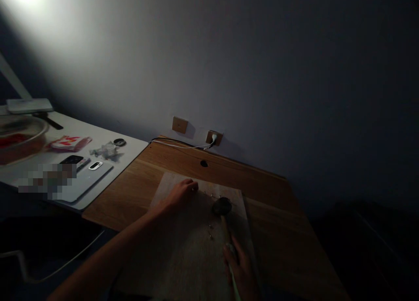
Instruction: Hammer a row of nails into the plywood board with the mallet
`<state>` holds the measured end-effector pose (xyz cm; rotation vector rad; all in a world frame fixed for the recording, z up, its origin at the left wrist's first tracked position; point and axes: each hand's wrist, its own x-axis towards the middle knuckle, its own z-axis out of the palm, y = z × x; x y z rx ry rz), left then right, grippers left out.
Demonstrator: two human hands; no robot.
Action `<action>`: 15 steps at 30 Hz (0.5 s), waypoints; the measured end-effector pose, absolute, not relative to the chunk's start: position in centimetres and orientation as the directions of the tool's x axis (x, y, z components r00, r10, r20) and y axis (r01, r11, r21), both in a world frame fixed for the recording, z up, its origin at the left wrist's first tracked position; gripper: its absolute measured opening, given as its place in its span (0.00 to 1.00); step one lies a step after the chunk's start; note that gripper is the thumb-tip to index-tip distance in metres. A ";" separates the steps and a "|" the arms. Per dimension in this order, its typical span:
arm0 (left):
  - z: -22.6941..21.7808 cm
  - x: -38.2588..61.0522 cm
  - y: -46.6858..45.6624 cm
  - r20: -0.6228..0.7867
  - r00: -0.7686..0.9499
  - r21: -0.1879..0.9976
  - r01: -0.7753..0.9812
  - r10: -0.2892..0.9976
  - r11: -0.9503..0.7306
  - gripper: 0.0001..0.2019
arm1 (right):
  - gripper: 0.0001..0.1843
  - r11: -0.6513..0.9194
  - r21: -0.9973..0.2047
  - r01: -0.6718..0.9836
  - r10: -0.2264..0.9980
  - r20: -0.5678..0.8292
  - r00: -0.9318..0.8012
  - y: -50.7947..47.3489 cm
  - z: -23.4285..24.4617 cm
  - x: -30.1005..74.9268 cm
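Right hand (pixel 240 268) on mallet (pixel 221 206), near end of the board (pixel 183 257)

1. Right hand: fingers closed round the mallet's pale handle, toward the board's near right corner. Dark head points to the far edge; whether it touches the board cannot be told.
2. Board: one, pale wood, flat on the table (pixel 278 224).
3. Nails (pixel 211 236), or what look like them: tiny, dimly lit. Three in a row near the board's far edge, between left hand (pixel 183 192) and mallet head; two more nearer its right edge, left of the handle.
4. Left hand: near the board's far left corner, at the row's left end. Fingers bunched, narrow; a bright speck shows at the tips, but whether a nail is held cannot be told.
5. Alongside, off the table's left edge: white table (pixel 135 149) with laptop (pixel 89 182) and lamp (pixel 29 105).
6. Handling, by judgement: left fingertips low on any nail held, knuckles out of the mallet's path; first taps light and square, wrist loose, grip well down the handle. Even spacing would suit the row. More lamplight on the board would help aim.
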<state>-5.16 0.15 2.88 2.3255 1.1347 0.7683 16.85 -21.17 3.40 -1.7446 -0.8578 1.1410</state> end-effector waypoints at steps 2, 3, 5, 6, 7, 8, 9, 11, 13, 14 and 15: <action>3.0 -5.4 0.1 0.278 0.519 0.605 0.559 0.809 -0.567 0.10 | 0.45 -0.399 -0.913 0.091 0.866 -0.342 0.364 -21.3 3.1 16.7; 3.1 -5.4 0.1 0.272 0.525 0.609 0.555 0.806 -0.567 0.10 | 0.44 -0.400 -0.911 0.098 0.864 -0.339 0.373 -21.3 3.0 16.7; 3.3 -5.6 0.0 0.267 0.540 0.608 0.548 0.798 -0.575 0.10 | 0.43 -0.391 -0.912 0.119 0.866 -0.322 0.382 -21.4 2.8 16.6; 3.4 -5.7 -0.1 0.268 0.548 0.603 0.546 0.793 -0.581 0.09 | 0.43 -0.380 -0.915 0.136 0.872 -0.305 0.383 -21.4 2.7 16.7; 3.5 -5.7 -0.2 0.270 0.553 0.597 0.547 0.789 -0.587 0.09 | 0.44 -0.366 -0.918 0.152 0.879 -0.287 0.382 -21.4 2.7 16.7; 3.5 -5.8 -0.3 0.271 0.554 0.592 0.549 0.787 -0.590 0.09 | 0.44 -0.352 -0.922 0.164 0.885 -0.270 0.379 -21.4 2.7 16.7; 3.6 -5.8 -0.5 0.270 0.553 0.590 0.552 0.788 -0.590 0.08 | 0.45 -0.336 -0.926 0.171 0.890 -0.253 0.379 -21.4 2.7 16.7; 3.6 -5.9 -0.7 0.264 0.546 0.590 0.561 0.795 -0.581 0.08 | 0.46 -0.329 -0.929 0.169 0.889 -0.243 0.389 -21.4 2.7 16.7; 3.6 -5.9 -0.8 0.260 0.545 0.588 0.565 0.797 -0.578 0.08 | 0.49 -0.357 -0.921 0.154 0.877 -0.274 0.396 -21.6 2.6 16.7; 3.6 -5.9 -0.9 0.259 0.549 0.587 0.564 0.795 -0.581 0.08 | 0.50 -0.377 -0.915 0.147 0.869 -0.294 0.397 -21.7 2.6 16.7; 3.6 -5.9 -0.9 0.260 0.551 0.586 0.563 0.793 -0.583 0.08 | 0.51 -0.395 -0.908 0.142 0.863 -0.313 0.396 -21.8 2.5 16.6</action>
